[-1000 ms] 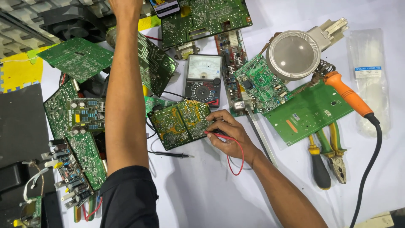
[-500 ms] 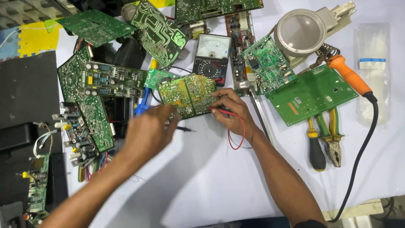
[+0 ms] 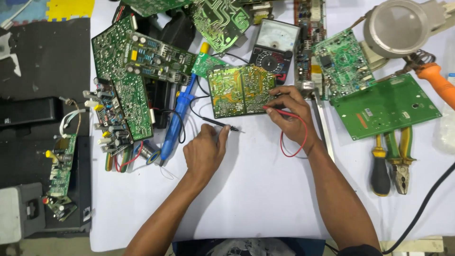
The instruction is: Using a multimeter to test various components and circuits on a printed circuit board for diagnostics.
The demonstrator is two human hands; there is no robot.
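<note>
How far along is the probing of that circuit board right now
Done: the right hand holds the red probe at the circuit board edge. In hand: the left hand grips the black probe on the table. Left: black probe not yet on the board.

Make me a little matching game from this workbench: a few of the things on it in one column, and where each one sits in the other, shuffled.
Things:
1. black probe
2. red probe
3. pliers
4. analog multimeter

Places:
A. above the yellow-green circuit board
B. at the left hand
C. far right, beside a screwdriver
D. under the right hand

Pairs: 1-B, 2-D, 3-C, 4-A
</note>
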